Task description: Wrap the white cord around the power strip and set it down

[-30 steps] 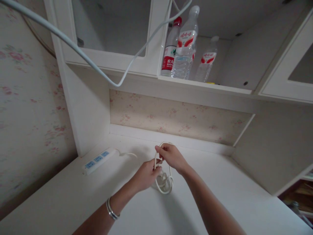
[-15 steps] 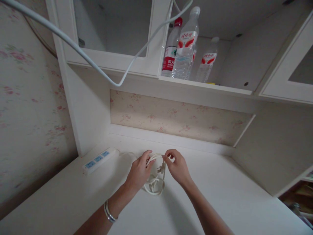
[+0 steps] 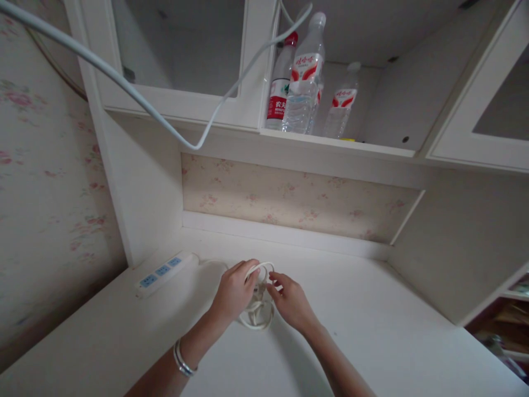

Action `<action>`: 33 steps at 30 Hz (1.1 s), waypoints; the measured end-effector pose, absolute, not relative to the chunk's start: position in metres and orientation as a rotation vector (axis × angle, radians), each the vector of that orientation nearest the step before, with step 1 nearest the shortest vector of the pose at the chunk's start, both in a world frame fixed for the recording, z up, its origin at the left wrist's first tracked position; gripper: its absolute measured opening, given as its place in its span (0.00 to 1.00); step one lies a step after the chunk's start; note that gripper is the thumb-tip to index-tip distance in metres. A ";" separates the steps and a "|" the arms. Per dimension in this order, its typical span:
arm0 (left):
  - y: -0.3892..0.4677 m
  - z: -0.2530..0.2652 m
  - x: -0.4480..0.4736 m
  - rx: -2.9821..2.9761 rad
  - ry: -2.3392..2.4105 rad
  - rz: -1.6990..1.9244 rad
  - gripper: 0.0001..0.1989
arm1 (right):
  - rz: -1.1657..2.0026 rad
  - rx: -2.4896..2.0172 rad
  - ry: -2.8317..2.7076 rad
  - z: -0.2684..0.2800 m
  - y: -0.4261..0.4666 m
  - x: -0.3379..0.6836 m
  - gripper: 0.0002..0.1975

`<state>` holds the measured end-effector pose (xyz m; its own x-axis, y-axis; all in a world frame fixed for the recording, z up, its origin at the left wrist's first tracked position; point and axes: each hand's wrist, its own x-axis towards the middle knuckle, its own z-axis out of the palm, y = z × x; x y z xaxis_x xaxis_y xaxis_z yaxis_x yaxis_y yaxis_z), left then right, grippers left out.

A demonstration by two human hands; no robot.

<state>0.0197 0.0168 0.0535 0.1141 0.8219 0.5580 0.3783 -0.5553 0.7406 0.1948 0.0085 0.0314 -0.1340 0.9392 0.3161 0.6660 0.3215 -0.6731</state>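
Note:
My left hand (image 3: 236, 288) is closed on a looped white power cord (image 3: 264, 326), its fingers around the top of the coil. Just right of it, my right hand (image 3: 288, 293) has thumb and fingertips bent together at the coil's right side, by the cord's plug (image 3: 260, 288). The plug is partly hidden between the hands. Lower loops of the cord hang or lie below my fingers, over the white desktop. From the coil the cord runs left to a white power strip (image 3: 163, 274) with blue socket faces, which lies on the desk.
Above the desk, an open shelf holds several plastic bottles (image 3: 306, 82) with red labels. A thick white cable (image 3: 136, 96) hangs across the upper left, in front of the cabinet (image 3: 248, 113). Side panels bound the white desktop (image 3: 372, 331) at left and right.
My right hand has moved down and slightly left along the coil, closer to the plug. My left hand keeps its hold on the loops. The view has shifted slightly.

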 end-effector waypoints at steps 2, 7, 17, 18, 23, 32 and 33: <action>0.018 0.053 0.020 1.961 1.177 1.419 0.10 | 0.459 -1.409 -1.914 0.035 0.009 0.192 0.17; 0.018 0.055 0.018 1.908 1.131 1.324 0.11 | 0.538 -1.326 -1.974 0.043 0.009 0.186 0.19; 0.014 0.058 0.007 1.977 1.043 1.153 0.13 | 1.137 -1.118 -1.799 0.065 0.008 0.195 0.22; 0.013 0.058 0.005 2.016 1.021 1.093 0.12 | 1.189 -1.117 -1.751 0.068 0.007 0.197 0.22; 0.008 0.050 -0.001 2.050 0.948 0.841 0.15 | 1.228 -1.118 -1.591 0.072 0.007 0.204 0.21; 0.017 0.020 -0.012 2.433 1.229 0.597 0.14 | 0.260 -1.270 -1.968 0.078 0.009 0.222 0.21; 0.020 0.020 -0.014 2.486 1.262 0.568 0.16 | 0.122 -1.333 -2.037 0.079 0.008 0.229 0.23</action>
